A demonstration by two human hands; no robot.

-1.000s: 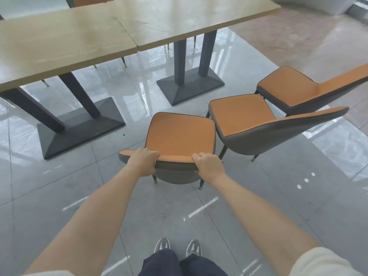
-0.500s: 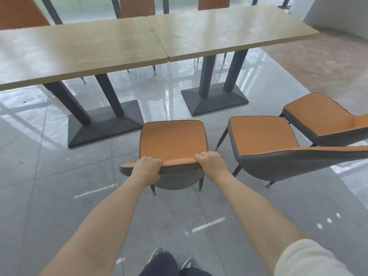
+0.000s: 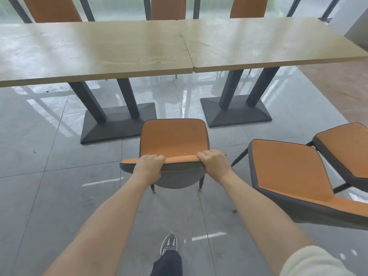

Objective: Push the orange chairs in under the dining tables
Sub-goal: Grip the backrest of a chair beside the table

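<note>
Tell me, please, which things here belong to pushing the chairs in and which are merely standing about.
In the job: held chair, left hand, right hand, left table, right table, near spare chair, far spare chair.
Just about: window-side chairs, shoe.

Held chair (image 3: 173, 140) faces the seam where left table (image 3: 95, 50) and right table (image 3: 268, 40) meet. Ahead there's a strip of bare floor (image 3: 179, 100) between left pedestal base (image 3: 117, 124) and right pedestal base (image 3: 237, 114). Seat front sits at the mouth of that strip, with the left base's near corner just beside the seat's front-left corner. Right side is tight: second chair (image 3: 288, 168) stands near, its front leg angled toward right hand (image 3: 214, 163) gripping the backrest. Third chair (image 3: 346, 148) is just beyond it. Left of left hand (image 3: 148, 166) it's open tiles. Far side of the tables is lined with a row of chair backs (image 3: 168, 7).
</note>
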